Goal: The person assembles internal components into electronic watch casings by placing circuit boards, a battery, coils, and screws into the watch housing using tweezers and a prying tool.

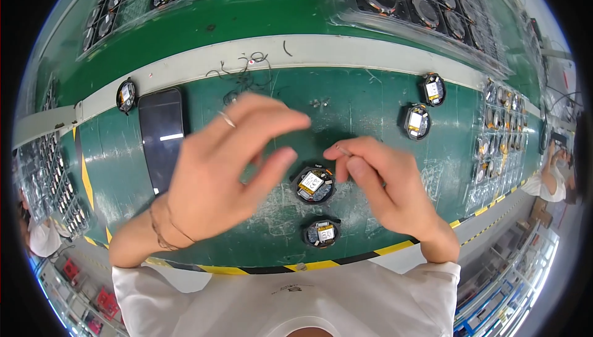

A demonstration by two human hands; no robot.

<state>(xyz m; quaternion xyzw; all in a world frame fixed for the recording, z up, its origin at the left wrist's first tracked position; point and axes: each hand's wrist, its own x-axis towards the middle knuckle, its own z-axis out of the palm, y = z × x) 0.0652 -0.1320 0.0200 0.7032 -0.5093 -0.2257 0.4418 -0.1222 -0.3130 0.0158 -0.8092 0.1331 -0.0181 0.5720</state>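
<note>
Round black watch module (314,184) on desk (370,108), just left of right hand (388,182), the nearer one, pinching a tiny part (343,151). Left hand (225,158): fingers spread, nothing visibly held.

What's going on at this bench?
A person is working bare-handed at a green bench. The right hand is just beside a round black electronic module, its fingers bent close together; whether they pinch something small is hard to tell. The left hand is open on the other side, holding nothing visible. A second module lies nearer the person, two more farther right, and one beside a black smartphone.
</note>
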